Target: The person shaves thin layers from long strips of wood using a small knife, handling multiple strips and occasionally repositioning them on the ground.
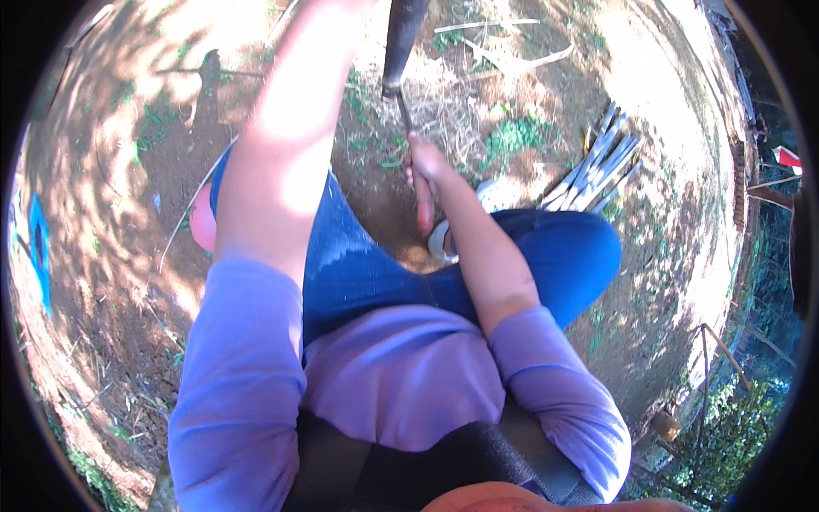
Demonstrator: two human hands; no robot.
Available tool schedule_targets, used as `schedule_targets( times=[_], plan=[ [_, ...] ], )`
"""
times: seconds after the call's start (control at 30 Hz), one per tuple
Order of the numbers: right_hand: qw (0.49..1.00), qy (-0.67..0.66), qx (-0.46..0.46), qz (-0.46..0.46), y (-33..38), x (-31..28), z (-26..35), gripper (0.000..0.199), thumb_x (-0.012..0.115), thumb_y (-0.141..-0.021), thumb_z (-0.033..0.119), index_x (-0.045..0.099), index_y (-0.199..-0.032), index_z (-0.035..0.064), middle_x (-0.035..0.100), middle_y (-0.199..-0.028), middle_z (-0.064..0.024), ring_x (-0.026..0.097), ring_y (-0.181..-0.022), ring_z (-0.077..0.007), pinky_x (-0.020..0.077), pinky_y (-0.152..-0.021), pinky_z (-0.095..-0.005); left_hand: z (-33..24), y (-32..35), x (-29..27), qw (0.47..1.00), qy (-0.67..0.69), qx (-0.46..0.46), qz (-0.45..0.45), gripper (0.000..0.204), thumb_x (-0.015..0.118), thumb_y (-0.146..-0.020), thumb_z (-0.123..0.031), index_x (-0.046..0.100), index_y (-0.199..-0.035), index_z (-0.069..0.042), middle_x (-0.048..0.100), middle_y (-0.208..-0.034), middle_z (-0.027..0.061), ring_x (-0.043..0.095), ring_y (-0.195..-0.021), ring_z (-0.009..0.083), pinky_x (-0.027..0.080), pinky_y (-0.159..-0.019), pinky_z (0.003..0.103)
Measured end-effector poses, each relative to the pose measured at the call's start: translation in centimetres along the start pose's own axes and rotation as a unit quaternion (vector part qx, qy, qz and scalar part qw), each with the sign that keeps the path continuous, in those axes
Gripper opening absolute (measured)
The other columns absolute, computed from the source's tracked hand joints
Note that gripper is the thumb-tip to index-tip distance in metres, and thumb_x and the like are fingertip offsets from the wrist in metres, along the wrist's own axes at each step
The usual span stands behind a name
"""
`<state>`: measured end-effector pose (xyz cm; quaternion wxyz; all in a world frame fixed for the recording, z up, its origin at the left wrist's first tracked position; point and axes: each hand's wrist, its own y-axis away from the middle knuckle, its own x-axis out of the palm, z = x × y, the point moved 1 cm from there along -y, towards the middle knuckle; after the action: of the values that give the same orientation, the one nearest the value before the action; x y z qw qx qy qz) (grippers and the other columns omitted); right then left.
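My right hand (429,162) is closed round the wooden handle (425,213) of a thin-bladed tool that looks like a knife. Its narrow dark blade (405,113) points up and away from me. The blade's tip meets or overlaps the lower end of a dark round pole (403,47), which runs out past the top edge; I cannot tell whether they touch. My left forearm (290,136) reaches forward, brightly sunlit, and its hand lies beyond the top edge. Between my bent knees, the tool's handle hangs above the soil.
Several long grey strips (593,166) lie in a bundle on the ground at right. Pale slivers (520,60) and dry grass (452,111) are scattered ahead. A pink rounded thing (203,220) shows beside my left knee. My light shoe (439,241) is near the handle. Shrubs (734,435) stand far right.
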<state>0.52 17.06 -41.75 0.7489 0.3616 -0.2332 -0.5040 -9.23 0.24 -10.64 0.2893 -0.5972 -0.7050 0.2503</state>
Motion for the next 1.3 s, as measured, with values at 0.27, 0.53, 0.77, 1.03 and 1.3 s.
schedule_targets(
  times=[0.27,0.53,0.77,1.03,1.3],
  plan=[
    [0.989,-0.145,-0.012,0.024,-0.4,0.0,1.8,0.046,0.040,-0.106,0.044,0.045,-0.138,0.0113,0.051,-0.074,-0.0033,0.051,-0.055,-0.0148,0.0496,-0.049,-0.0331,1.1,-1.0,-1.3,0.992,-0.073,-0.087,-0.049,0.015,0.071,-0.095,-0.019,0.069,-0.102,-0.006,0.062,-0.076,-0.0027,0.057,-0.065,0.0059,0.048,-0.062,0.026],
    [0.987,-0.097,-0.122,0.042,-0.3,0.9,3.0,0.043,0.038,-0.107,0.045,0.046,-0.130,0.0102,0.049,-0.073,-0.0030,0.050,-0.053,-0.0143,0.0469,-0.049,-0.0317,1.1,-1.2,-3.1,0.991,-0.006,-0.117,-0.057,0.020,0.072,-0.093,-0.022,0.059,-0.086,-0.009,0.059,-0.070,-0.0003,0.060,-0.060,0.0098,0.049,-0.056,0.027],
    [0.999,0.004,0.046,0.004,-5.9,-1.6,-3.9,0.046,0.038,-0.108,0.046,0.047,-0.133,0.0088,0.050,-0.073,-0.0040,0.050,-0.053,-0.0149,0.0495,-0.049,-0.0334,2.1,-1.6,-2.7,0.997,-0.038,-0.058,-0.027,0.021,0.072,-0.094,-0.025,0.059,-0.086,-0.010,0.058,-0.070,-0.0015,0.058,-0.061,0.0093,0.046,-0.058,0.025],
    [0.992,-0.117,-0.039,0.015,-4.1,1.0,-0.2,0.039,0.041,-0.106,0.048,0.050,-0.118,0.0117,0.050,-0.075,-0.0031,0.050,-0.054,-0.0151,0.0472,-0.050,-0.0335,2.7,-2.2,-5.5,0.993,-0.042,-0.077,-0.081,0.020,0.070,-0.095,-0.027,0.058,-0.086,-0.012,0.054,-0.070,-0.0038,0.053,-0.063,0.0073,0.042,-0.059,0.024],
    [0.996,-0.005,0.086,0.005,-6.7,-0.9,-4.1,0.044,0.040,-0.107,0.047,0.048,-0.134,0.0131,0.051,-0.075,-0.0042,0.052,-0.057,-0.0146,0.0512,-0.051,-0.0345,1.6,-1.4,-6.5,0.991,0.033,-0.130,-0.015,0.021,0.070,-0.094,-0.026,0.057,-0.087,-0.011,0.052,-0.068,-0.0041,0.052,-0.061,0.0083,0.043,-0.057,0.025]
  ],
)
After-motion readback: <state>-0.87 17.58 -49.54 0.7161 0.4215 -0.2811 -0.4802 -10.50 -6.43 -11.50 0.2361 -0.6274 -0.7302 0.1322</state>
